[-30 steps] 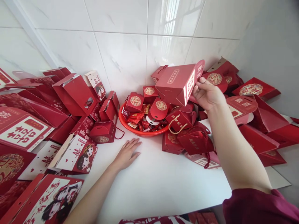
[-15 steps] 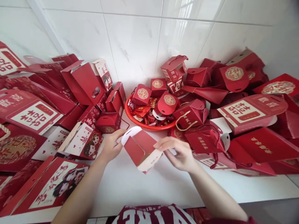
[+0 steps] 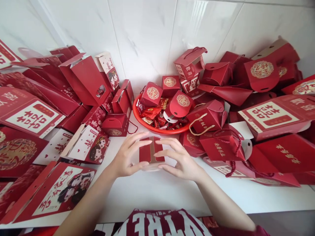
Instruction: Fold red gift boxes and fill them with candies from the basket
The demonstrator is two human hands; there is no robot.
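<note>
A small red and white paper box [image 3: 145, 152] is between my hands over the white table, its two red top flaps facing up with a gap between them. My left hand [image 3: 130, 155] curves round the box's left side, fingertips on its flap. On the other side my right hand [image 3: 178, 157] has its fingers slightly spread, their tips at the right flap. Both hands hold the box. Just behind it stands a red basin [image 3: 159, 131] with wrapped candies [image 3: 150, 113] and several small red boxes.
Many red and white boxes are piled at the left, among them one with cartoon figures [image 3: 66, 193]. More boxes, some with rope handles [image 3: 201, 126], crowd the right. A tiled wall [image 3: 145, 39] rises behind.
The box has been turned from a tilted pose so its flaps face up, square to me. My left hand has moved from its white tab to its side, and the view has shifted slightly.
</note>
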